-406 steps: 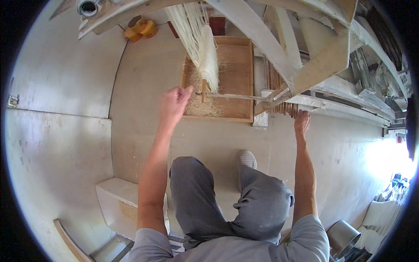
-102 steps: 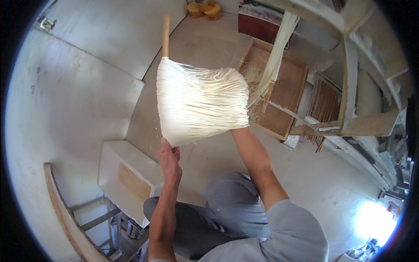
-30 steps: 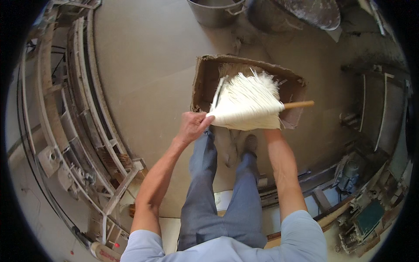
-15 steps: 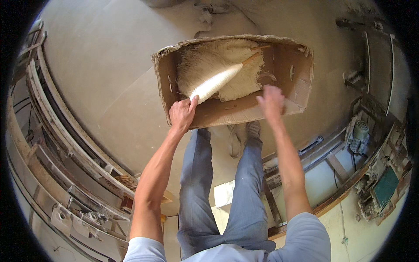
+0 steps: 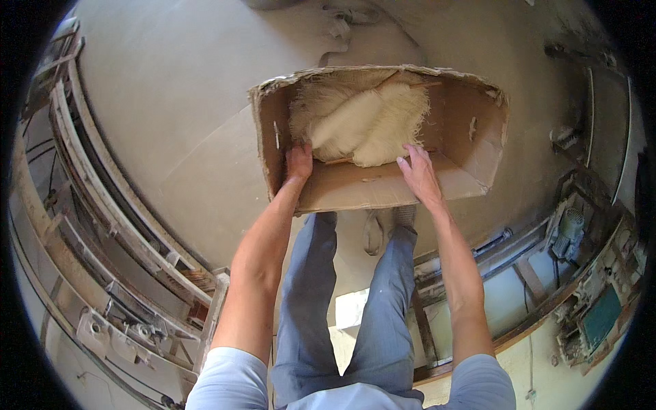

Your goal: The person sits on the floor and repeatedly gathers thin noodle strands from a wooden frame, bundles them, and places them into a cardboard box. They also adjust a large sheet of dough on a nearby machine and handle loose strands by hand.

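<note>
A cardboard box [image 5: 471, 160] with ragged rims stands in front of me, and a heap of cream, fringed fibre [image 5: 403, 130] lies in it. On the heap rests a cream yarn-wound spindle [image 5: 348, 126], slanting up toward the far rim, where thin wooden sticks [image 5: 427, 85] show. My left hand [image 5: 298, 162] is down inside the box's left end, its fingers closed at the near end of the spindle; part of them is hidden. At the right edge of the fibre my right hand [image 5: 419, 171] reaches over the near wall, thumb and fingers apart, holding nothing.
Long machine rails [image 5: 102, 178] run along the left. At the right are a machine frame with a grey-green motor [image 5: 568, 229] and a dark green panel [image 5: 601, 318]. A strap-like loop [image 5: 373, 236] lies on the floor by my foot. Rags [image 5: 345, 20] lie beyond the box.
My left hand has lowered the yarn-wound spindle from above the near rim onto the fibre heap. My right hand has moved inward over the near wall toward the fibre.
</note>
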Tool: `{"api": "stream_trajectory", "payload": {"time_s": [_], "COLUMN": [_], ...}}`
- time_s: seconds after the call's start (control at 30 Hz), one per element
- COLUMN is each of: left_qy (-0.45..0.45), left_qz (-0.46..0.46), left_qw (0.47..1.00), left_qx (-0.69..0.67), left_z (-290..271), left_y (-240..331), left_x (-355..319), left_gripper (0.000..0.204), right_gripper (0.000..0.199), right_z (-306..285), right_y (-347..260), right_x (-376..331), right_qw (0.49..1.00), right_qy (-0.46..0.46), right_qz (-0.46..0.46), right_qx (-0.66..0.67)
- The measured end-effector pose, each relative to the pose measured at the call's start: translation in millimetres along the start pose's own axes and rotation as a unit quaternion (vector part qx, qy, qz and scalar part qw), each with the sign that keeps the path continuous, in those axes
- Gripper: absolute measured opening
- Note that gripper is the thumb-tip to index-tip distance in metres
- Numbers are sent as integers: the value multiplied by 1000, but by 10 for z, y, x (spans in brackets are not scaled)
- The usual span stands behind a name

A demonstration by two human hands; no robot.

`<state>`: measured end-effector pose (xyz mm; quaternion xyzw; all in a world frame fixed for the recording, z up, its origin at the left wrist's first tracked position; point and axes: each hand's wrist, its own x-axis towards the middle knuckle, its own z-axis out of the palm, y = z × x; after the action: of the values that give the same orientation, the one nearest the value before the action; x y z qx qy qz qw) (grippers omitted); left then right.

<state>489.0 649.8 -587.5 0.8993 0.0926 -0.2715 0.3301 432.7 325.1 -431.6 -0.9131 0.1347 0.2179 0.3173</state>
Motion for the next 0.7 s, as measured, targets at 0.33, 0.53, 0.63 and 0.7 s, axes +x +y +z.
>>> {"api": "stream_trajectory", "payload": {"time_s": [0.33, 0.53, 0.63, 0.7], "left_qy": [129, 134, 163, 246], "left_qz": [77, 4, 96, 245], "left_qw": [960, 854, 742, 715], "left_qx": [-238, -503, -643, -606], "left_z": [-1611, -2941, -3659, -4008], "left_y": [936, 1632, 2075, 2489], "left_x": [-2147, -4622, -6310, -7283], "left_gripper": [30, 42, 48, 52], "right_gripper": [31, 28, 25, 23], "right_z": [-371, -630, -1077, -1562], "right_y": [-993, -137, 598, 1025], "right_x": [-1243, -2646, -3289, -3530], "right_qw": [992, 963, 923, 899], "right_qy": [-74, -256, -385, -419], "right_qz": [-90, -85, 16, 123], "right_qx": [56, -20, 0, 16]}}
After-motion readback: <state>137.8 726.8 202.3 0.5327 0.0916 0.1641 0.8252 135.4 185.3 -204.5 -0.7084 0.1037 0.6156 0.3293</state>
